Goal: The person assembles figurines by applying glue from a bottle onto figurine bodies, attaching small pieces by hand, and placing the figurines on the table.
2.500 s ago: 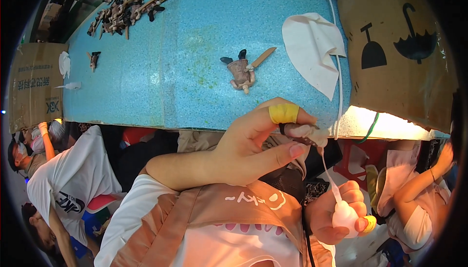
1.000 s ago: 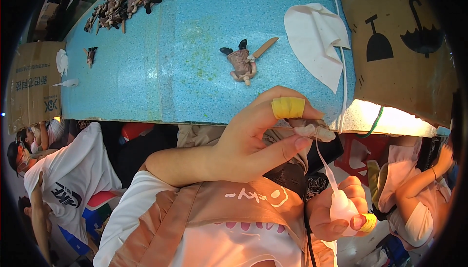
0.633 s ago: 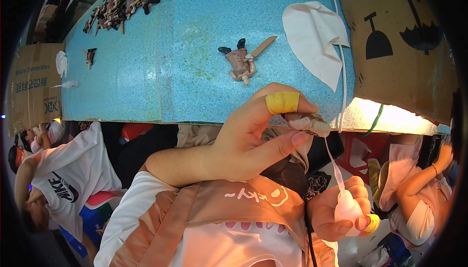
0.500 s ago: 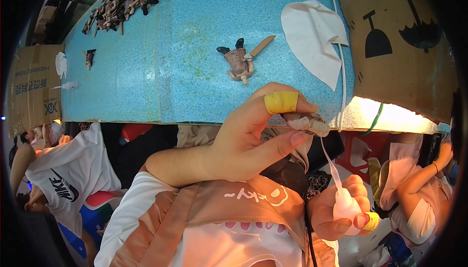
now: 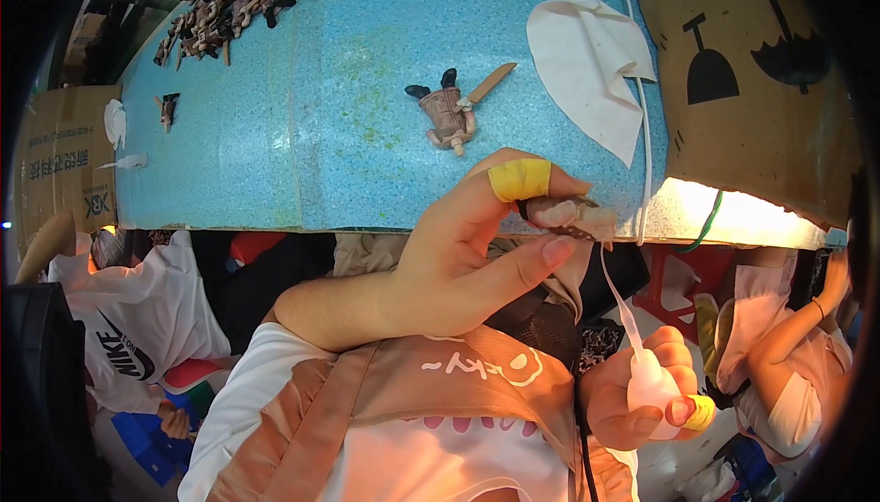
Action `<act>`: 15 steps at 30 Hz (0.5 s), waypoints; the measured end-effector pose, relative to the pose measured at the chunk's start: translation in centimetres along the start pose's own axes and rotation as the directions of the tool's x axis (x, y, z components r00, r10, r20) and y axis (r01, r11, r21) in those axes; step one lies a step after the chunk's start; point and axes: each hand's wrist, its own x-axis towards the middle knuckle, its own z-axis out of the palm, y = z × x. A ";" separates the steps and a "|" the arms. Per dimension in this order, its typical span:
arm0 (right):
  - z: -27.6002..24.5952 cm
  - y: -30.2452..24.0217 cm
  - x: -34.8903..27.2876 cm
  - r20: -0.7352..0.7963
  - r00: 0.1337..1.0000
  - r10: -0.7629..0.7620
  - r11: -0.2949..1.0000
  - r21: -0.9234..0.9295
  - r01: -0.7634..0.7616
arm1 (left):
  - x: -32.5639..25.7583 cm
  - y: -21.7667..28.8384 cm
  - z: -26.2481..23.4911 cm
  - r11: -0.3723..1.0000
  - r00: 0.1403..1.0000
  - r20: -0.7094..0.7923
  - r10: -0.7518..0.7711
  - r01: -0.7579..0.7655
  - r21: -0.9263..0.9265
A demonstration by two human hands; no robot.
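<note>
My left hand [image 5: 467, 250], yellow tape round its index finger, pinches a small brownish figurine part [image 5: 576, 216] between thumb and fingers at the table's near edge. Most of that part's far end is covered by my fingers. My right hand [image 5: 646, 390], its thumb also taped yellow, is wrapped round a translucent white squeeze bottle [image 5: 649, 383]. The bottle's long thin nozzle [image 5: 623, 305] points up, its tip at or very close to the part's underside. Beyond my left hand, a headless-looking figurine [image 5: 447, 117] with black boots and a tan blade lies on the blue table.
Many similar figurines [image 5: 211, 16] are heaped at the far left of the blue table [image 5: 367, 44]. A smaller dark piece [image 5: 168, 110] lies nearer. A white cloth [image 5: 587, 71] and white cable [image 5: 645, 154] are at the right, beside a cardboard sheet [image 5: 742, 126]. Other people sit on both sides.
My left hand has shifted slightly left and turned the part a little, so more of it shows. My right hand stays nearly still with the bottle. A person at the left has moved.
</note>
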 end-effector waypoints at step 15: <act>0.6 0.2 0.0 -0.012 1.000 -0.005 1.000 0.023 0.005 | 0.1 0.0 0.2 0.978 1.000 0.026 -0.002 0.008 -0.208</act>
